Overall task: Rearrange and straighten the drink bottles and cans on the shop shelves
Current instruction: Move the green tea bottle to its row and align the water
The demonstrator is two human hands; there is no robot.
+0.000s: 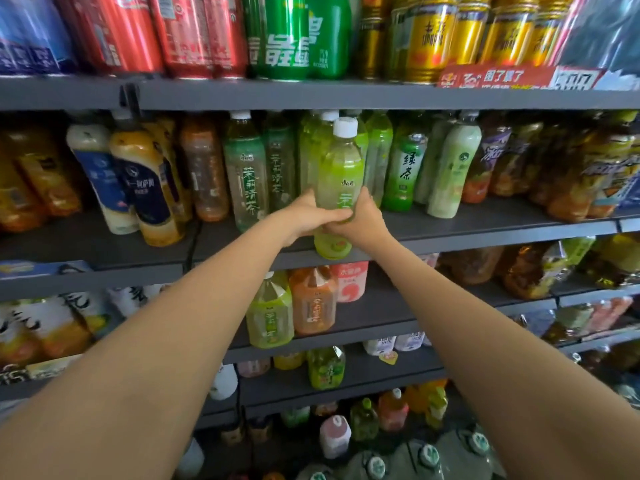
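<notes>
A light green tea bottle (341,168) with a white cap stands upright at the front edge of the second shelf (485,226). My left hand (306,213) grips its lower part from the left and my right hand (362,216) grips it from the right, fingers wrapped round the front. Directly behind it stand more green bottles (379,147) of the same kind. To its left are two clear jasmine tea bottles (246,174); to its right a darker green tea bottle (405,171) leans a little.
Red, green and gold cans (291,36) fill the top shelf. Blue-labelled bottles (145,188) lean at the left of the second shelf, orange and brown bottles (571,174) crowd its right. Lower shelves hold green and orange bottles (291,306).
</notes>
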